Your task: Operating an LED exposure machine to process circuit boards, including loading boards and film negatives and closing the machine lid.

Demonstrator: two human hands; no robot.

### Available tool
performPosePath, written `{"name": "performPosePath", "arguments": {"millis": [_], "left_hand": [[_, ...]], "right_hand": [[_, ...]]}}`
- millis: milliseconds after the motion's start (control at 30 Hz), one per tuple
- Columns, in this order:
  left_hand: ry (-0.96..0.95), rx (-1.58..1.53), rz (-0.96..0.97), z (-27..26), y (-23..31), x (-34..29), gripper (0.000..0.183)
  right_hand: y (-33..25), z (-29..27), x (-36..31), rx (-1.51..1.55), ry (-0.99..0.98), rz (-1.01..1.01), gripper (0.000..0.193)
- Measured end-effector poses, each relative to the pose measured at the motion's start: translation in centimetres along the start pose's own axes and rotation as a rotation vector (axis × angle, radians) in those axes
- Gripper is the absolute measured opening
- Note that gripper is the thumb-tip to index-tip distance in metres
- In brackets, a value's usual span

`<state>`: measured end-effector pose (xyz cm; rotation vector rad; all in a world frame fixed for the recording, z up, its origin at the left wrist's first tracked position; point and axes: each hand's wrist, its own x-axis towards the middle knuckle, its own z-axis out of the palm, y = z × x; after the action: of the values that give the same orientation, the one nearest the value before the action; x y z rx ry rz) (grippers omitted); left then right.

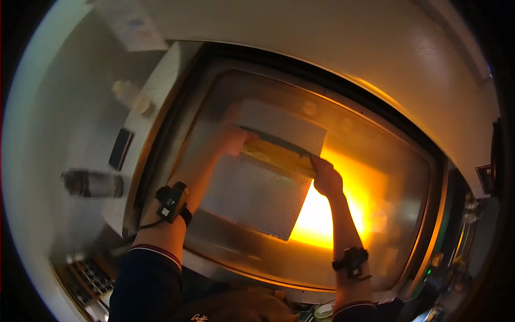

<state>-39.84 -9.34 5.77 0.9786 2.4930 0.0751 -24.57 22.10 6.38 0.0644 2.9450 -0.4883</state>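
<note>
My left hand (236,140) and my right hand (327,178) are each closed on an end of a long narrow piece. This yellowish strip with a dark far edge (276,154) spans between them, slanting down to the right. I cannot tell its exact kind. Beneath it lies a grey sheet with a fine dotted texture (252,196), part of which shows beyond the strip too. How far the strip stands above the sheet, or whether they touch, is not clear.
The sheet lies inside a large framed bed (399,241) with raised edges; bright orange-yellow light (314,217) glows at its right. On the left are a dark flat rectangular object (121,149), a dark-ended cylinder (94,183) and a blurred pale object (131,96). A wall rises behind.
</note>
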Motion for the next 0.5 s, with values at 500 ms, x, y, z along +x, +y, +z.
{"name": "performPosePath", "arguments": {"millis": [500], "left_hand": [[-0.020, -0.045, -0.026, -2.9, -4.7, 10.8, 0.067]], "right_hand": [[6.6, 2.4, 13.5, -0.061, -0.063, -0.027, 0.055]]}}
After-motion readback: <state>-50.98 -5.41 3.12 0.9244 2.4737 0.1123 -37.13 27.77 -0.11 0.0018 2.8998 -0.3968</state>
